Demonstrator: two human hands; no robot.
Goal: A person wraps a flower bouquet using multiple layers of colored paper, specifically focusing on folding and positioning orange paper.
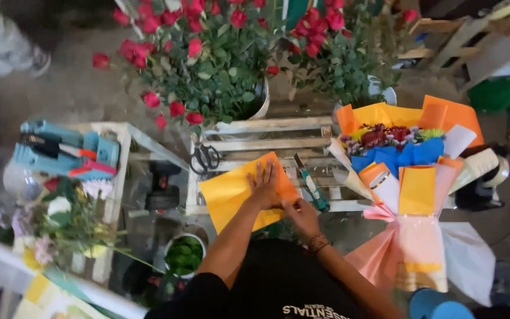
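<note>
A sheet of orange wrapping paper (231, 192) lies on a white slatted wooden crate (267, 127). My left hand (264, 186) presses flat on the sheet with fingers spread. My right hand (300, 215) pinches the sheet's lower right edge; a bracelet circles its wrist. Just right of the sheet lies a green-handled cutter (313, 188). Black scissors (206, 158) rest on the crate above the sheet's left corner.
A wrapped bouquet (411, 177) in orange, blue and pink paper leans at the right. Buckets of red roses (202, 53) stand behind the crate. A blue tool holder (66, 155) and mixed flowers (60, 221) sit at left. A bowl of green leaves (184, 254) lies below.
</note>
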